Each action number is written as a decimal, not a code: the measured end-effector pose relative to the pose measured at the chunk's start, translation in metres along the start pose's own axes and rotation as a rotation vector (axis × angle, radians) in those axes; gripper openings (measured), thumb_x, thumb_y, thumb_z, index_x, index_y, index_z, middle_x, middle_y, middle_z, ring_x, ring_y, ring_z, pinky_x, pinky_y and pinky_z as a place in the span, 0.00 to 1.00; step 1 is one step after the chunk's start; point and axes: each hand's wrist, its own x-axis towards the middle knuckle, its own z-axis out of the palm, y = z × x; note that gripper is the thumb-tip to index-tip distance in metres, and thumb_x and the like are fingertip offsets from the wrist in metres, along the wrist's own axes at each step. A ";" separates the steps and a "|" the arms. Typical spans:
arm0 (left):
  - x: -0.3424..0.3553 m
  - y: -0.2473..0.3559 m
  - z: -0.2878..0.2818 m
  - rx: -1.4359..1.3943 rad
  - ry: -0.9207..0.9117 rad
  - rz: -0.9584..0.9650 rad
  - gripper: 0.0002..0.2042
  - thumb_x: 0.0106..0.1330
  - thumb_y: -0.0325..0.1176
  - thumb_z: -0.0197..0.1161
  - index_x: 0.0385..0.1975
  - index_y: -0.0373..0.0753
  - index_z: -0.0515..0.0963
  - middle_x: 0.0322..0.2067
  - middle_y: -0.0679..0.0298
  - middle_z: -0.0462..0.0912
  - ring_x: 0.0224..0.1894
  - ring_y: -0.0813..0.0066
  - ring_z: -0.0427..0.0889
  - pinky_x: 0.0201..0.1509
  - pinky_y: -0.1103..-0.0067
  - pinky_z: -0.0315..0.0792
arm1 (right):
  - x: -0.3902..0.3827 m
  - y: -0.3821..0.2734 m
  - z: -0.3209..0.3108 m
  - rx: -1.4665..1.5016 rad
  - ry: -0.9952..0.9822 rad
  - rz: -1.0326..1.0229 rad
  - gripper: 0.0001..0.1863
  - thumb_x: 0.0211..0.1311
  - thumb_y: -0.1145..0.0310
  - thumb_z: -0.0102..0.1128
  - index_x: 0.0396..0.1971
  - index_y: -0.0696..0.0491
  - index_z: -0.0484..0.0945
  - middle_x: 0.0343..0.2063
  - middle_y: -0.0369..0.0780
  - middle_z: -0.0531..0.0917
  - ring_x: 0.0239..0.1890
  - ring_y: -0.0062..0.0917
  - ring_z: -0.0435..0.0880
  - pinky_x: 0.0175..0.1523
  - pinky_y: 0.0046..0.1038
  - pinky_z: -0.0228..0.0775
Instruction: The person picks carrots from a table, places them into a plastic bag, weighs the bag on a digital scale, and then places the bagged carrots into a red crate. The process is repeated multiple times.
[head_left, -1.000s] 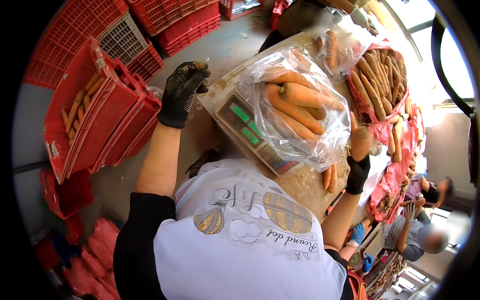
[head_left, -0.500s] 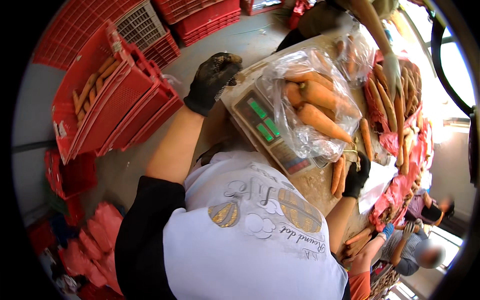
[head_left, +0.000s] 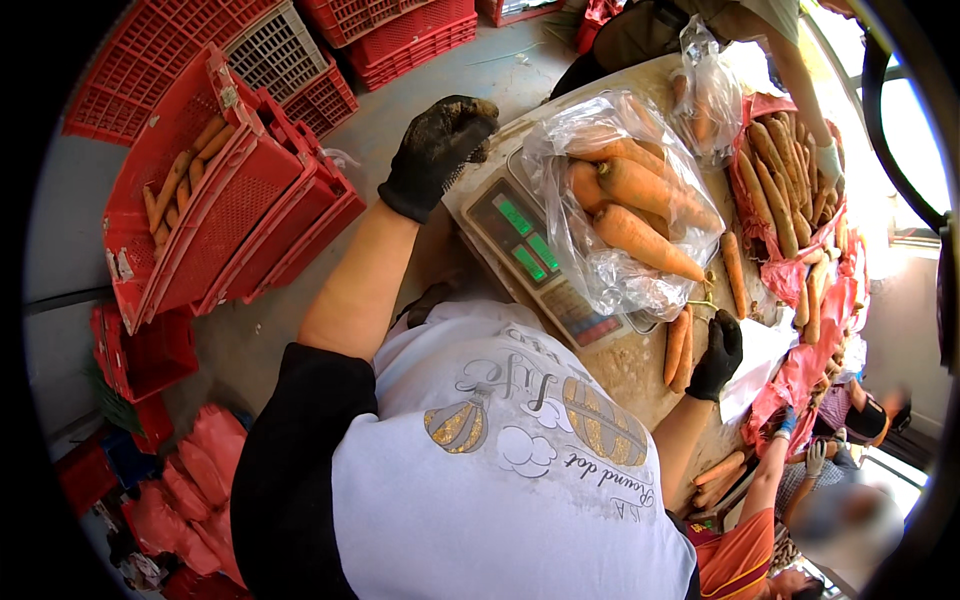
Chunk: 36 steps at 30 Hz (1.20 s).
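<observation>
My left hand (head_left: 438, 155), in a black work glove with dark stains, is raised beside the table's left edge. Its fingers are curled in, with nothing visible in them. On the table, a digital scale (head_left: 530, 290) with lit green displays carries a clear plastic bag (head_left: 640, 285) of large carrots (head_left: 650, 190). My right hand (head_left: 718, 355), also black-gloved, lies by the bag's lower right, close to two loose carrots (head_left: 678, 350). Its fingers are bent together and nothing shows between them. Near its fingertips is a thin yellow-green tie (head_left: 705, 297).
Another carrot (head_left: 733, 275) lies right of the bag. Beyond are a second clear bag (head_left: 708, 110) and a red mesh sack (head_left: 770, 185) of carrots, where a co-worker's gloved hand (head_left: 828, 162) reaches. Red crates (head_left: 215, 200) stand left. Other people work at lower right.
My left hand has shifted slightly up and right. My right hand has drawn back a little from the tie. The co-worker's hand has moved right, away from the long carrot it was at.
</observation>
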 end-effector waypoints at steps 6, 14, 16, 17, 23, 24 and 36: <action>0.001 -0.015 -0.013 0.401 -0.060 0.416 0.10 0.62 0.27 0.52 0.41 0.34 0.75 0.43 0.59 0.75 0.38 0.74 0.78 0.34 0.81 0.76 | -0.003 0.017 -0.016 0.017 0.028 -0.010 0.12 0.52 0.79 0.54 0.38 0.63 0.76 0.37 0.41 0.79 0.41 0.25 0.76 0.49 0.24 0.67; -0.017 0.036 0.058 0.070 -0.189 0.083 0.10 0.61 0.30 0.58 0.39 0.33 0.73 0.34 0.61 0.78 0.33 0.77 0.77 0.36 0.81 0.74 | 0.007 -0.014 0.011 0.049 0.042 -0.036 0.13 0.52 0.80 0.52 0.39 0.60 0.75 0.37 0.39 0.79 0.42 0.23 0.75 0.49 0.22 0.65; -0.023 0.028 0.086 0.184 -0.358 0.248 0.09 0.59 0.24 0.59 0.39 0.31 0.74 0.34 0.60 0.79 0.34 0.76 0.78 0.39 0.80 0.72 | 0.012 -0.020 0.037 0.031 0.021 -0.135 0.15 0.52 0.77 0.55 0.42 0.55 0.75 0.41 0.39 0.78 0.45 0.26 0.75 0.52 0.25 0.65; -0.025 0.012 0.093 0.579 -0.382 0.438 0.09 0.58 0.22 0.59 0.38 0.31 0.74 0.36 0.56 0.78 0.37 0.73 0.79 0.42 0.79 0.73 | 0.019 -0.010 0.052 -0.118 0.056 -0.264 0.17 0.48 0.75 0.58 0.42 0.54 0.75 0.40 0.42 0.78 0.45 0.33 0.75 0.53 0.29 0.65; -0.023 0.010 0.148 0.536 -0.513 0.545 0.12 0.55 0.23 0.60 0.39 0.35 0.73 0.36 0.57 0.77 0.37 0.61 0.76 0.42 0.73 0.70 | -0.005 -0.054 0.094 -0.396 0.199 -0.440 0.20 0.42 0.73 0.56 0.41 0.52 0.72 0.41 0.46 0.74 0.46 0.44 0.69 0.52 0.39 0.63; -0.022 0.012 0.155 0.611 -0.511 0.657 0.12 0.54 0.24 0.60 0.40 0.35 0.73 0.36 0.57 0.77 0.37 0.59 0.75 0.43 0.71 0.69 | -0.008 -0.051 0.091 -0.399 0.166 -0.432 0.21 0.43 0.72 0.57 0.43 0.52 0.71 0.44 0.46 0.72 0.48 0.45 0.68 0.53 0.41 0.62; 0.004 0.001 0.199 1.221 -0.652 0.775 0.21 0.46 0.41 0.65 0.40 0.41 0.74 0.37 0.61 0.74 0.40 0.57 0.70 0.43 0.66 0.65 | 0.010 0.093 0.001 0.151 0.474 0.207 0.17 0.48 0.73 0.58 0.42 0.54 0.73 0.41 0.47 0.76 0.45 0.38 0.75 0.51 0.30 0.66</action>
